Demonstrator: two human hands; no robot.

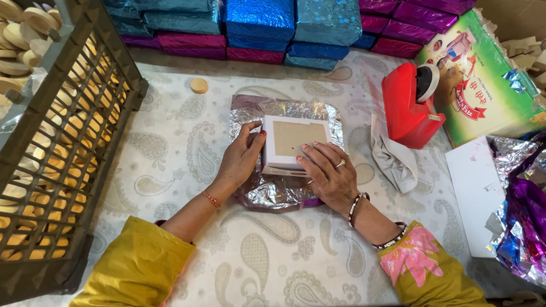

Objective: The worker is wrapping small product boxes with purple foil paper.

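Observation:
A small white cardboard box (294,138) with a tan top panel lies on a crinkled sheet of silver foil wrap (272,193) in the middle of the table. My left hand (242,156) grips the box's left side, fingers curled over its edge. My right hand (327,173) presses flat on the box's near right corner, a ring on one finger and bracelets at the wrist. Both sleeves are yellow.
A dark plastic crate (85,113) of round wooden discs stands at left. One loose disc (199,86) lies beyond the foil. A red tape dispenser (409,105) and grey cloth (392,159) sit right, with wrapped blue and magenta boxes (261,28) stacked behind. More foil sheets (526,222) lie far right.

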